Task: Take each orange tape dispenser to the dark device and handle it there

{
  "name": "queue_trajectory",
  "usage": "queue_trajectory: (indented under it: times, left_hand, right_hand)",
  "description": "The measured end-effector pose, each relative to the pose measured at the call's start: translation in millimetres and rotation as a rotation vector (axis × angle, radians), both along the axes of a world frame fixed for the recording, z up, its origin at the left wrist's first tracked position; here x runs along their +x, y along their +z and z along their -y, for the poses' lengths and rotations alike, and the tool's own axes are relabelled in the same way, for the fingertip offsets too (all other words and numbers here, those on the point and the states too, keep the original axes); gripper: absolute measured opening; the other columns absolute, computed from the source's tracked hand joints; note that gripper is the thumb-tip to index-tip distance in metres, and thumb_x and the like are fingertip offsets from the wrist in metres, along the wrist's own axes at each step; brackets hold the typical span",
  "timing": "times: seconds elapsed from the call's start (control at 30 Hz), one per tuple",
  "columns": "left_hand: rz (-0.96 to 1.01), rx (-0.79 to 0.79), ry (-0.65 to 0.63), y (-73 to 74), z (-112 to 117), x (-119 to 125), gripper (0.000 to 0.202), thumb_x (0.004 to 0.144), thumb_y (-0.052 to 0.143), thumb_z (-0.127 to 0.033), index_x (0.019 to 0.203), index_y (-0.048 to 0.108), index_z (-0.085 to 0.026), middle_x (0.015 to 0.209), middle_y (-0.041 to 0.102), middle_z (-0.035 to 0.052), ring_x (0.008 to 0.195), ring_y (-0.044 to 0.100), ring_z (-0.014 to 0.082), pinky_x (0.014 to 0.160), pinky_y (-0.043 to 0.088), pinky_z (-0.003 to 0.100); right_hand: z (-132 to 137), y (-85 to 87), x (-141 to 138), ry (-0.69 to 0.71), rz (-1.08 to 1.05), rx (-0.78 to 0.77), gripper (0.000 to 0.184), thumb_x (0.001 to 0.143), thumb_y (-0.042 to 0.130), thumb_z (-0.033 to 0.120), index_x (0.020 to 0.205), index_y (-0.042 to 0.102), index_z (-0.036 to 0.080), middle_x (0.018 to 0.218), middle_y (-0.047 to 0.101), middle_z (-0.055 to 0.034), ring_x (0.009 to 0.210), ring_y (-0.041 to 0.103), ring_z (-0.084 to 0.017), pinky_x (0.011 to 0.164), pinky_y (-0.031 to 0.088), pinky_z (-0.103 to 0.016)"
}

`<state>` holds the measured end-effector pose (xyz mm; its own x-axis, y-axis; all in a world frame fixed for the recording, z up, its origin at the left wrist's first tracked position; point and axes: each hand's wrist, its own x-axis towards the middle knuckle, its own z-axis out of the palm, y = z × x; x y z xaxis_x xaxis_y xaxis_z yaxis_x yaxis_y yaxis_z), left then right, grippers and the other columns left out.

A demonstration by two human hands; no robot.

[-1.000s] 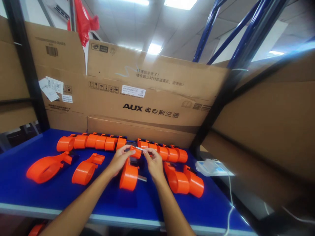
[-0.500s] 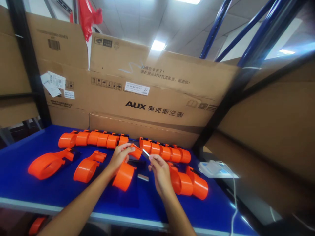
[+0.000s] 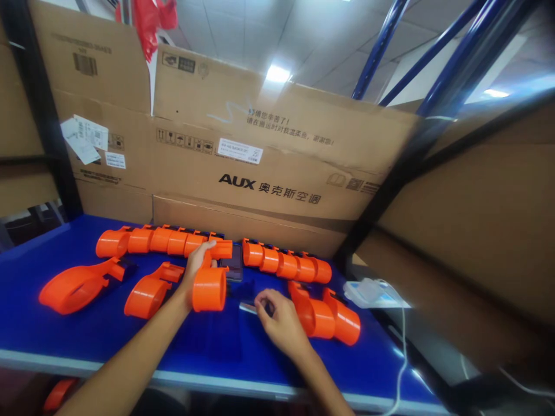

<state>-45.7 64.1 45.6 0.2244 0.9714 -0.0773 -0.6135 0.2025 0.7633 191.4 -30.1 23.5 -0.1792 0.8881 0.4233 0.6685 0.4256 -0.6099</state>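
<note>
My left hand is closed around an orange plastic tape dispenser, a wide ring with an arm and a flat head pointing up and right. Lower and further right, my right hand is just over the blue tabletop, fingers curled and pinched. A thin metal strip reaches out from its fingertips to the left. Something dark shows between thumb and finger, too unclear to name. To the left lie two more orange dispensers, and two others stand right of my right hand.
Along the back, several orange dispensers with black parts stand in a left row and a right row. A dark flat screen-like object lies between them. Cardboard walls the back. A white device with a cable sits at the right edge.
My left hand has shifted left with the dispenser, turning its head away from my right hand. My right hand has come down from the dispenser's head to the metal strip on the table.
</note>
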Motion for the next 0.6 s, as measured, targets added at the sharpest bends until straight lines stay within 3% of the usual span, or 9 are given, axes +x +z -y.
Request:
queue_trajectory:
  times: [0.1, 0.23, 0.37, 0.6]
  left_hand:
    - [0.021, -0.042, 0.042, 1.0, 5, 6, 0.032, 0.075, 0.067, -0.044, 0.064, 0.048, -0.021, 0.036, 0.038, -0.0074, 0.030, 0.036, 0.0088, 0.033, 0.027, 0.023]
    - [0.019, -0.055, 0.078, 2.1, 8, 9, 0.036, 0.074, 0.069, -0.044, 0.062, 0.044, -0.022, 0.037, 0.040, -0.0075, 0.030, 0.037, 0.0084, 0.033, 0.028, 0.022]
    - [0.022, -0.024, 0.132, 1.0, 8, 9, 0.036, 0.072, 0.071, -0.042, 0.063, 0.042, -0.022, 0.038, 0.042, -0.0079, 0.030, 0.037, 0.0077, 0.034, 0.028, 0.021]
    - [0.008, 0.006, 0.168, -0.1, 8, 11, 0.037, 0.070, 0.072, -0.041, 0.064, 0.042, -0.021, 0.040, 0.041, -0.0087, 0.030, 0.037, 0.0070, 0.034, 0.029, 0.019]
  right_hand:
    - [7, -0.6, 1, -0.021, 0.241, 0.035, 0.008, 0.086, 0.060, 0.028, 0.088, 0.067, 0.027, 0.081, 0.063, -0.0028, 0.081, 0.061, -0.023, 0.079, 0.049, -0.037]
    - [8, 1.6, -1, 0.025, 0.398, 0.065, 0.009, 0.089, 0.058, 0.025, 0.091, 0.065, 0.028, 0.093, 0.063, -0.0048, 0.090, 0.059, -0.024, 0.088, 0.046, -0.040]
    - [4, 7.0, -3, 0.073, 0.493, 0.126, 0.012, 0.092, 0.051, 0.022, 0.086, 0.062, 0.025, 0.091, 0.061, -0.0059, 0.086, 0.057, -0.023, 0.085, 0.046, -0.038]
    - [-14, 9.4, -10, 0.027, 0.520, 0.205, 0.011, 0.095, 0.050, 0.025, 0.092, 0.060, 0.024, 0.095, 0.061, -0.0066, 0.086, 0.056, -0.023, 0.076, 0.046, -0.034]
